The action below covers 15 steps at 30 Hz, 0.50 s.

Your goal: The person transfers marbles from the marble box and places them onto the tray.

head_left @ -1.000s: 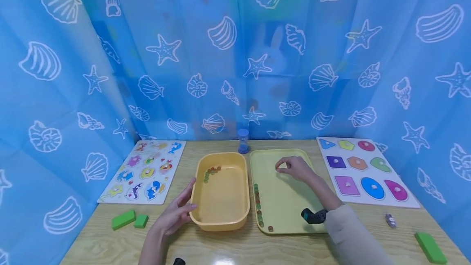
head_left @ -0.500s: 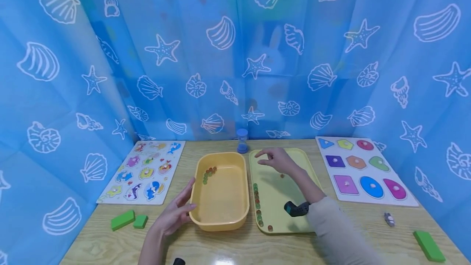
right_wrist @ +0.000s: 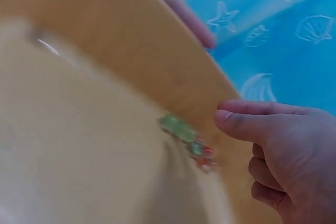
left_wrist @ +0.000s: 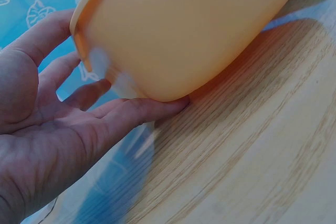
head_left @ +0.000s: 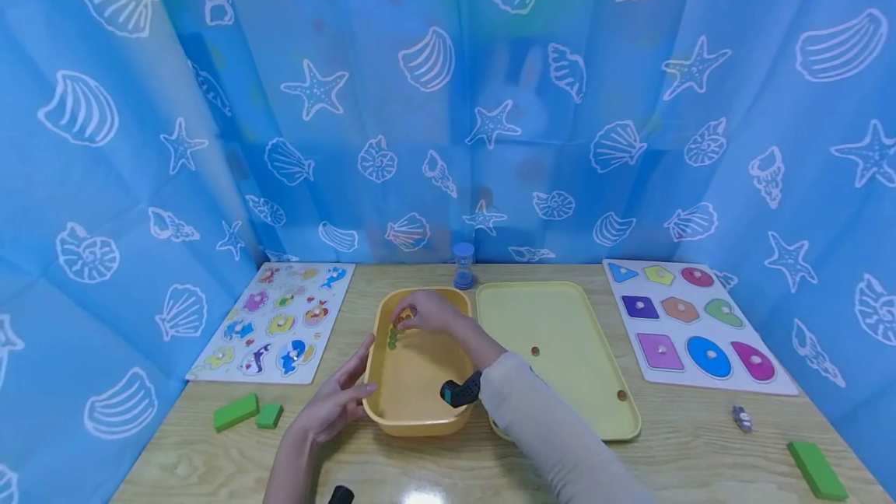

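Observation:
My left hand (head_left: 337, 399) grips the near left side of an orange-yellow plastic basin (head_left: 420, 428), its thumb at the rim. In the left wrist view, several fingers lie along the outer wall. Small green beads (head_left: 392, 337) and red ones lie near the basin's far left corner. My right hand (head_left: 428, 311) reaches into the basin just above these beads. Its thumb and index tips are close together in the right wrist view, the other fingers curled. Whether a bead is between the tips is hidden. A pale yellow tray (head_left: 574, 379) beside the basin bears brown-red beads (head_left: 535, 351).
A blue sand timer (head_left: 463, 266) stands behind the basin. Puzzle boards lie at left (head_left: 273, 325) and right (head_left: 700, 327). Green blocks (head_left: 236, 412) lie front left, another green block (head_left: 817, 470) front right, near a small grey figure (head_left: 743, 418). A blue shell-print curtain (head_left: 378, 99) hangs behind.
My right hand has left a red bead on the tray and moved left into the basin. Its sleeve now covers the tray's left edge. My left hand stays on the basin.

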### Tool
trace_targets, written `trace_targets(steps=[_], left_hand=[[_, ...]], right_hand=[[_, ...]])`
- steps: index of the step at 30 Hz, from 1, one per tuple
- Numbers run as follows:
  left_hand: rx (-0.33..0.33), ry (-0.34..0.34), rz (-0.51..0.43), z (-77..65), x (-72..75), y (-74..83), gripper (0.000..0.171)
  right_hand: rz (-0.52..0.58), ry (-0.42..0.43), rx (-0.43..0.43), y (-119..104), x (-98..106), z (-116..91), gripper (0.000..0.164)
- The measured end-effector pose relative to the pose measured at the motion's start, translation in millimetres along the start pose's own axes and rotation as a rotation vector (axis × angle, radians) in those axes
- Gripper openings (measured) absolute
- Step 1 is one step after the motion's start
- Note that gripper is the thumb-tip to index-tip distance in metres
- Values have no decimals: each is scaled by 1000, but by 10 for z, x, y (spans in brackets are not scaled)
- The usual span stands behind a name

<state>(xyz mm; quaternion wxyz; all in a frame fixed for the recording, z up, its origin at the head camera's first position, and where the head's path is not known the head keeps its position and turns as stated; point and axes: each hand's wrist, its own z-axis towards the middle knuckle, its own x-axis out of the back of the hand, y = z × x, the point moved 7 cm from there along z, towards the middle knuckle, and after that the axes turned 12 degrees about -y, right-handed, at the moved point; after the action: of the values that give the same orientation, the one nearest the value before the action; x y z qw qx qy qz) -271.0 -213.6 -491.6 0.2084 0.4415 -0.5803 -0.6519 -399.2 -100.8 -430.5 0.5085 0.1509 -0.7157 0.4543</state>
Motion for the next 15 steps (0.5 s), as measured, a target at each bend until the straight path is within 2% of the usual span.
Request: trace_targets(steps=[4,7,12,15], left_hand=[[5,-2,-1,-7,-13,30,76],[2,-4,-6,2,-3,23,75],[0,-15,-5,-9,-47,56,76],[-2,-21,3,-18,-70,61,76]], right_hand=[[-81,-39,4,-73,-158,91,15],[-98,-70,-13,-82,-244,106,15],[-87,-79,-19,-85,-288,88,14],[-39,-65,0,-83,-216,41,14]])
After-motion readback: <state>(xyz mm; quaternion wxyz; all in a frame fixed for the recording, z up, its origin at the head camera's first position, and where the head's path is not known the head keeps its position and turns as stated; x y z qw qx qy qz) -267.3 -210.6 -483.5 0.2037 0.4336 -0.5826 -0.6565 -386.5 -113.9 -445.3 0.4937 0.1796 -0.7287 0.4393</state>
